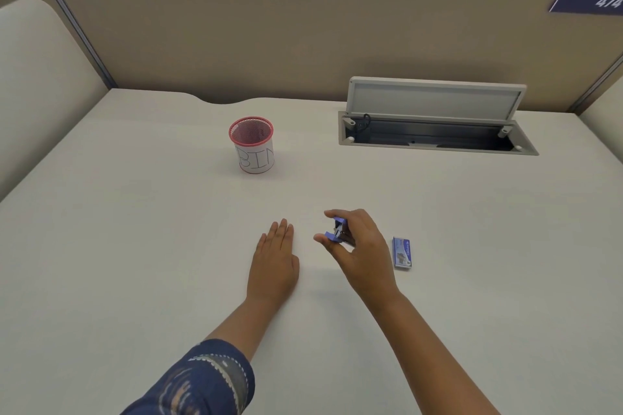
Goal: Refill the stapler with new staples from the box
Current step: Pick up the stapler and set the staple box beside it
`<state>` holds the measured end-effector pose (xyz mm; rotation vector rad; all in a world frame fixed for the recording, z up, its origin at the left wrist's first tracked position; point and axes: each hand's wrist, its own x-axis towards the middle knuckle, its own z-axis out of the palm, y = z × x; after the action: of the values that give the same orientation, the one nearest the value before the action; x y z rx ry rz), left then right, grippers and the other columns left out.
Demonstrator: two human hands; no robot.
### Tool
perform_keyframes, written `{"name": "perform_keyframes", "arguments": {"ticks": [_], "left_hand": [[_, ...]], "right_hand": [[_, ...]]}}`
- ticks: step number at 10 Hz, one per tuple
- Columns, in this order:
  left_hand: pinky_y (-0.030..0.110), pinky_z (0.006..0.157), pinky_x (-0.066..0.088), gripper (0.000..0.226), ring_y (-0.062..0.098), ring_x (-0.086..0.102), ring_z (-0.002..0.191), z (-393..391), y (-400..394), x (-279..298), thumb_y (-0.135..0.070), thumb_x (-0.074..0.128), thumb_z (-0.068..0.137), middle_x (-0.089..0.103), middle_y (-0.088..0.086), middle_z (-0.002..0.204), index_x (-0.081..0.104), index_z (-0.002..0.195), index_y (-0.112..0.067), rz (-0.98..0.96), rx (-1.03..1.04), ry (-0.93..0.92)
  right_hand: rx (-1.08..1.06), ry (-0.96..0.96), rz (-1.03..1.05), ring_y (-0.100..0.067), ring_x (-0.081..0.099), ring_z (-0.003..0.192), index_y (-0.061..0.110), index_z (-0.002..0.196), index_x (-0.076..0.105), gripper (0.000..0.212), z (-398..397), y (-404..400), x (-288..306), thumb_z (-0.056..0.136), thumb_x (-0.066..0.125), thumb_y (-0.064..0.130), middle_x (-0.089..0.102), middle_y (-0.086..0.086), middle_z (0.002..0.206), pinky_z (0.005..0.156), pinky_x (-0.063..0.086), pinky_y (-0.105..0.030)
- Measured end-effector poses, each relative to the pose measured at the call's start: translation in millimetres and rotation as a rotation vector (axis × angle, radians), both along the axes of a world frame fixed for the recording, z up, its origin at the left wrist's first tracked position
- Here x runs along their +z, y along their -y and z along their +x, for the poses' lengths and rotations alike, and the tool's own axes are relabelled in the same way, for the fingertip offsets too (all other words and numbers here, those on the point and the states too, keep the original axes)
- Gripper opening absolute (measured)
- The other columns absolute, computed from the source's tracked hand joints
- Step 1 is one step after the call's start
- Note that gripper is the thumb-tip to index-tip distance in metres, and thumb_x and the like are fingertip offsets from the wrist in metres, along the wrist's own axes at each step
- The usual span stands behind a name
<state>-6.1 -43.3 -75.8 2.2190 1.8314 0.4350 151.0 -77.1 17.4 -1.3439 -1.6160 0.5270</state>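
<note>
Mid-desk: R hand (362,248) grips stapler (338,231), L hand (274,261) flat, holding nothing. Step 1, opening it; next needs staple box (402,253).

mesh cup (252,145) paper wrap: "BIN" handwritten | partition plate (590,0) top right: "474", cut by frame edge | staple box (402,252): print unreadable

We found a single wide-angle view, taken from the person's head, facing forward and steeply down across the desk (135,246). Both forearms entered from the bottom edge, close to the lens. The partition (269,34) closed off the far side, its straight rails bowed by the lens. No second view overlapped it.
</note>
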Motion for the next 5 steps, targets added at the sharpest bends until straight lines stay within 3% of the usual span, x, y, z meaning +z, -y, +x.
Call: {"name": "perform_keyframes", "arguments": {"ticks": [3, 5], "left_hand": [[0.031, 0.117, 0.002, 0.059, 0.020, 0.010, 0.144, 0.5, -0.5, -1.1, -0.010, 0.034, 0.088, 0.015, 0.007, 0.156, 0.018, 0.145, -0.010, 0.008, 0.001, -0.017], [0.031, 0.116, 0.001, 0.059, 0.019, 0.009, 0.144, -0.2, -0.4, -2.0, -0.010, 0.033, 0.089, 0.015, 0.006, 0.156, 0.017, 0.145, -0.010, 0.005, 0.001, -0.013]], "right_hand": [[-0.044, 0.012, 0.067, -0.006, 0.062, 0.078, 0.021, 0.106, 0.063, 0.035, -1.8, 0.4, 1.6, 0.080, 0.061, 0.045, 0.063, 0.006, 0.089, 0.069, 0.057, -0.035], [-0.065, -0.040, 0.015, -0.007, 0.057, 0.081, 0.024, 0.113, 0.058, 0.043, -1.0, 0.6, 0.1, 0.078, 0.062, 0.048, 0.057, 0.010, 0.089, 0.073, 0.051, -0.018]]}}
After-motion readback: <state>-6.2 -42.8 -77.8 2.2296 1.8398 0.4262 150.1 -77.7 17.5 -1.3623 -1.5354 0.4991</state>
